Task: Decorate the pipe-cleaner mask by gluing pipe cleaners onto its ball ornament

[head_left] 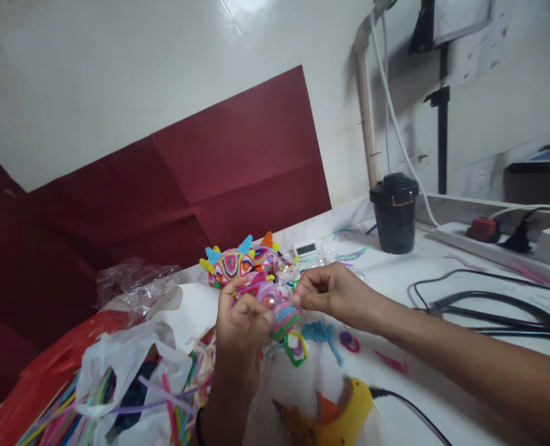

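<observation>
My left hand (244, 319) is closed in a pinch against a pink, blue and green striped pipe-cleaner craft piece (285, 321). Just to its right, my right hand (328, 290) pinches thumb and forefinger at the piece's upper edge; what lies between those fingers is too small to make out. Behind the hands stands a colourful pipe-cleaner animal head (231, 263) with blue horns, and a similar one with an orange horn (268, 248). A yellow-and-green pipe-cleaner loop (296, 349) and a blue coiled pipe cleaner (319, 332) lie below my hands.
A yellow glue gun (349, 418) lies near the front edge, its cord trailing right. Left are loose pipe cleaners (56, 409) and a white plastic bag (117, 353). A black lidded cup (394, 214), a power strip (456, 235) and black cable (498, 310) occupy the right.
</observation>
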Demonstrator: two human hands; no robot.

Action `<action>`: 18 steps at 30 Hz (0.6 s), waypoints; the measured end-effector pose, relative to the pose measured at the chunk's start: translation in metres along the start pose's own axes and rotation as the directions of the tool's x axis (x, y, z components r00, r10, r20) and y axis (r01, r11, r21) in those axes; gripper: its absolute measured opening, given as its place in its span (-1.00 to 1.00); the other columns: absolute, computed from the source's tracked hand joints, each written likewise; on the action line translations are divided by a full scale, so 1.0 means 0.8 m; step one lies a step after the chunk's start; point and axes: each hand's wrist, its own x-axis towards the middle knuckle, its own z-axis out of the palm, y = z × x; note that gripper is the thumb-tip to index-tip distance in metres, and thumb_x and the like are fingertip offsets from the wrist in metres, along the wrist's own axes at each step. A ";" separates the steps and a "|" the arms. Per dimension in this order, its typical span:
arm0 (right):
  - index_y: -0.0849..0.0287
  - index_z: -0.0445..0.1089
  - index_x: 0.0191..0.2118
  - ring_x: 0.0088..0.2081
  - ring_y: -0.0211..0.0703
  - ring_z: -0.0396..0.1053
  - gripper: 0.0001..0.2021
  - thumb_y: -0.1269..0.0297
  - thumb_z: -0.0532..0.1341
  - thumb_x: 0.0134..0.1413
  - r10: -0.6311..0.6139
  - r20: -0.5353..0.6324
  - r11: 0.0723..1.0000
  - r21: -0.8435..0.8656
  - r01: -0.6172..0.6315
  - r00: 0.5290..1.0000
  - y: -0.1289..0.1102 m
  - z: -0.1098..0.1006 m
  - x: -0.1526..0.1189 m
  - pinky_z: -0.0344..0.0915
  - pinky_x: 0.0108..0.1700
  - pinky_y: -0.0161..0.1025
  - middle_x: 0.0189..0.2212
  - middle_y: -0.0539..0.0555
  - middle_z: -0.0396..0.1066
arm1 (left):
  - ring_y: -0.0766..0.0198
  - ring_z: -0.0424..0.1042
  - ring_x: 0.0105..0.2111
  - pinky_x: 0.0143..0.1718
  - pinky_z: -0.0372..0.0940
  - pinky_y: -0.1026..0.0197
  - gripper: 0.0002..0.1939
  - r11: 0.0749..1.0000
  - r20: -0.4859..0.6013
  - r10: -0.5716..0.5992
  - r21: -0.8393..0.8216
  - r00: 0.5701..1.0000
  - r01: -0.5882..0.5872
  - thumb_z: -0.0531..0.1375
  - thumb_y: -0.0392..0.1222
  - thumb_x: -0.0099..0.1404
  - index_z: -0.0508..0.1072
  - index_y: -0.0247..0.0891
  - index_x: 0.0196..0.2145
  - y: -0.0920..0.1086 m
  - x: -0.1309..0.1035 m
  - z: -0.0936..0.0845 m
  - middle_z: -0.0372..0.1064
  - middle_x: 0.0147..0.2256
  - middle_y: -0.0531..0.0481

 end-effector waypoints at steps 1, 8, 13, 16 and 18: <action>0.21 0.32 -0.63 -0.63 -0.37 0.04 -0.65 0.07 0.42 -0.30 0.015 0.002 1.000 0.013 -0.015 1.000 -0.001 0.000 0.000 -0.03 -0.56 -0.34 -0.72 -0.14 0.15 | 0.37 0.31 -0.55 -0.44 0.20 0.33 -0.41 1.000 0.003 -0.001 -0.005 1.000 0.001 0.30 -0.34 -0.11 0.25 -0.19 -0.08 -0.001 0.000 0.000 0.28 -0.62 0.25; 0.23 0.37 -0.64 -0.63 -0.38 0.06 -0.69 0.14 0.45 -0.40 0.063 -0.018 0.994 0.090 -0.061 0.998 -0.011 0.001 -0.002 -0.03 -0.55 -0.34 -0.73 -0.14 0.17 | 0.42 0.23 -0.59 -0.48 0.17 0.36 -0.40 0.999 0.031 -0.012 -0.038 0.999 0.014 0.32 -0.34 -0.10 0.24 -0.17 -0.07 -0.003 0.001 -0.003 0.26 -0.61 0.26; 0.23 0.36 -0.64 -0.63 -0.39 0.05 -0.66 0.14 0.48 -0.48 0.097 -0.024 0.986 0.140 -0.093 0.995 -0.013 0.001 -0.001 -0.03 -0.55 -0.35 -0.74 -0.15 0.20 | 0.41 0.28 -0.57 -0.44 0.20 0.34 -0.40 0.999 0.015 0.013 -0.048 1.000 -0.012 0.32 -0.33 -0.11 0.26 -0.18 -0.08 -0.004 0.001 -0.002 0.28 -0.61 0.24; 0.22 0.35 -0.63 -0.64 -0.40 0.05 -0.64 0.15 0.49 -0.51 0.110 -0.035 0.982 0.160 -0.103 0.993 -0.012 0.001 -0.001 -0.04 -0.55 -0.36 -0.74 -0.15 0.21 | 0.40 0.29 -0.56 -0.43 0.19 0.34 -0.43 0.997 0.015 0.022 -0.068 1.000 -0.021 0.30 -0.35 -0.09 0.26 -0.18 -0.09 -0.003 0.000 0.000 0.29 -0.61 0.24; 0.22 0.35 -0.63 -0.63 -0.40 0.06 -0.64 0.16 0.50 -0.52 0.112 -0.032 0.980 0.171 -0.105 0.993 -0.012 0.001 -0.001 -0.03 -0.55 -0.36 -0.75 -0.15 0.22 | 0.40 0.27 -0.57 -0.43 0.20 0.33 -0.43 0.997 0.015 0.022 -0.073 1.000 -0.021 0.29 -0.36 -0.09 0.27 -0.17 -0.09 -0.003 0.000 0.000 0.28 -0.62 0.25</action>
